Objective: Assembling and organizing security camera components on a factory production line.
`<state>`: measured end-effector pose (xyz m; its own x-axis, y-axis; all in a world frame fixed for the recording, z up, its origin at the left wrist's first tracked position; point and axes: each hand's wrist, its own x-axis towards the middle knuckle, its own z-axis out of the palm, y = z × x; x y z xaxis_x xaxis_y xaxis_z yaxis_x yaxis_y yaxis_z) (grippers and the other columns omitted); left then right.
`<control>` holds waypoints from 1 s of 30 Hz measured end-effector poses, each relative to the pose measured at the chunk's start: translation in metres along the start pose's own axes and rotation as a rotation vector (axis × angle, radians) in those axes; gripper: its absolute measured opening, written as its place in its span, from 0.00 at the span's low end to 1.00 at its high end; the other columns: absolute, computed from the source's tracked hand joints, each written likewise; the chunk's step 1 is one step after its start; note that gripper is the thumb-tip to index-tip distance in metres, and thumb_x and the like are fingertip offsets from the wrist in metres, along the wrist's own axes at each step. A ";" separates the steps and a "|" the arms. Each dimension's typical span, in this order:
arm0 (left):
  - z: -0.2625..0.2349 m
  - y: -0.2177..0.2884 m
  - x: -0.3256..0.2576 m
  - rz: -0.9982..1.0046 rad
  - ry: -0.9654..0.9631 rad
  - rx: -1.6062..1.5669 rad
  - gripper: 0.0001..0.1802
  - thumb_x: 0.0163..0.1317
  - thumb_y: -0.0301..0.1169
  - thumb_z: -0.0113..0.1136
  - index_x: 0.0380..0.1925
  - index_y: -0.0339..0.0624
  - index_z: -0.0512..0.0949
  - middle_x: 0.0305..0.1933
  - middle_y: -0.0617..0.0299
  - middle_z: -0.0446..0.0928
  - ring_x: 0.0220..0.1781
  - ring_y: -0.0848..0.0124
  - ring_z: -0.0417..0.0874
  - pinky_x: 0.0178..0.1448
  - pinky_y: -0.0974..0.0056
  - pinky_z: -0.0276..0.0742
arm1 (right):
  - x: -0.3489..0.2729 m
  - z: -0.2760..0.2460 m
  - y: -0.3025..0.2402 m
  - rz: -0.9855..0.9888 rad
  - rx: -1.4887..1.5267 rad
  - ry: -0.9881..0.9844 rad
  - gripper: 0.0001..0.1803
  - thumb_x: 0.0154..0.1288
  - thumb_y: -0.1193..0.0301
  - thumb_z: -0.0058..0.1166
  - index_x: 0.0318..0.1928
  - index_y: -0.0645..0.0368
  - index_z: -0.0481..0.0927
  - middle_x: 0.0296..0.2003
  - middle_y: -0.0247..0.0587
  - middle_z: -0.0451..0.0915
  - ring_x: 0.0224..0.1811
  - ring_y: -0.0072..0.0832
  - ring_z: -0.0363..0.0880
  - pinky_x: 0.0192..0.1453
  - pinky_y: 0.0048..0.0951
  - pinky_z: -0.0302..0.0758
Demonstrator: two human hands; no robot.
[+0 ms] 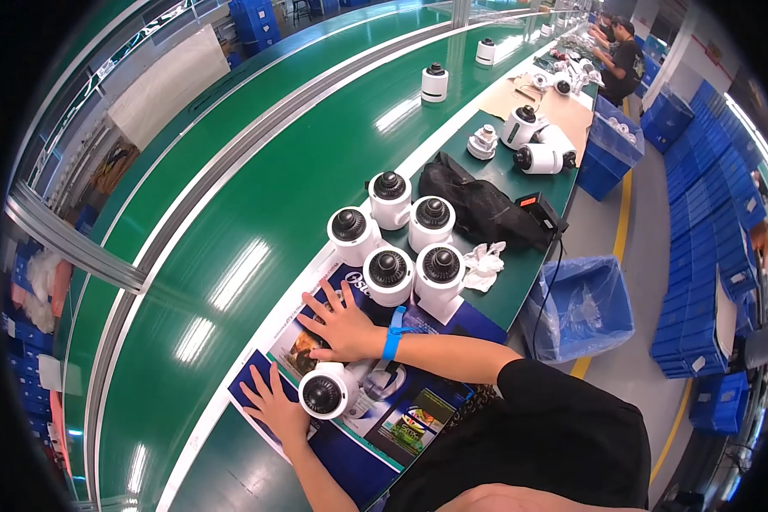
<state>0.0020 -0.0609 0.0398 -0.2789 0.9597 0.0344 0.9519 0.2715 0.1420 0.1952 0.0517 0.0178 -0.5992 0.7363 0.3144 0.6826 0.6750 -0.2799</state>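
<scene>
My left hand [277, 408] lies flat with spread fingers on a dark blue printed sheet [371, 456], left of a white rounded appliance with a black ribbed, cone-like top [324, 394]. Above that unit, my right hand [347, 326] also rests on the sheet, fingers apart, a blue band [393, 333] around its wrist. The near unit sits between the two hands, and neither grips it. Just beyond my right hand stand several similar white appliances [388, 275] in a close group, black tops up. My right forearm crosses over part of the sheet.
A green conveyor belt [316, 162] runs along the left, carrying another white unit [434, 84]. Beyond the group lie a black cloth bag [478, 205], crumpled white tissue [485, 266] and a black adapter [538, 209]. To the right stands a lined blue bin [584, 311]; a co-worker [625, 64] sits farther along.
</scene>
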 end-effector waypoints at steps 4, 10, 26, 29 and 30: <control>0.000 0.001 0.001 -0.009 -0.008 -0.006 0.45 0.46 0.54 0.68 0.66 0.61 0.65 0.78 0.60 0.47 0.78 0.44 0.39 0.70 0.26 0.33 | 0.000 0.002 0.002 0.000 -0.001 0.001 0.41 0.60 0.38 0.47 0.65 0.53 0.68 0.71 0.57 0.53 0.71 0.70 0.42 0.65 0.77 0.44; 0.001 0.001 0.001 -0.006 -0.003 -0.003 0.45 0.46 0.55 0.68 0.66 0.61 0.65 0.78 0.60 0.47 0.78 0.44 0.39 0.70 0.25 0.33 | 0.000 0.003 0.001 -0.004 -0.013 0.004 0.41 0.60 0.38 0.46 0.65 0.52 0.68 0.71 0.57 0.53 0.71 0.70 0.43 0.64 0.78 0.45; -0.001 0.002 0.000 -0.004 -0.001 -0.012 0.45 0.46 0.53 0.68 0.66 0.60 0.66 0.78 0.60 0.47 0.78 0.44 0.39 0.70 0.26 0.33 | 0.000 0.002 0.001 0.000 -0.009 0.004 0.41 0.60 0.38 0.47 0.65 0.52 0.68 0.71 0.58 0.53 0.71 0.71 0.42 0.64 0.77 0.45; 0.000 0.001 0.000 -0.003 0.001 -0.011 0.45 0.46 0.53 0.68 0.66 0.59 0.66 0.78 0.60 0.47 0.78 0.44 0.39 0.70 0.26 0.33 | 0.000 0.002 0.001 0.000 -0.009 -0.002 0.41 0.60 0.38 0.47 0.65 0.52 0.68 0.71 0.58 0.53 0.71 0.71 0.42 0.64 0.78 0.45; 0.001 0.001 0.000 0.001 0.006 -0.011 0.45 0.46 0.53 0.68 0.66 0.59 0.66 0.78 0.60 0.47 0.78 0.44 0.39 0.70 0.26 0.34 | 0.000 0.001 0.001 0.001 -0.008 -0.004 0.41 0.60 0.38 0.47 0.65 0.52 0.68 0.71 0.58 0.52 0.71 0.71 0.42 0.64 0.78 0.45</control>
<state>0.0028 -0.0602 0.0390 -0.2786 0.9595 0.0405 0.9508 0.2697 0.1528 0.1951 0.0524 0.0164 -0.6005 0.7369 0.3103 0.6864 0.6742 -0.2726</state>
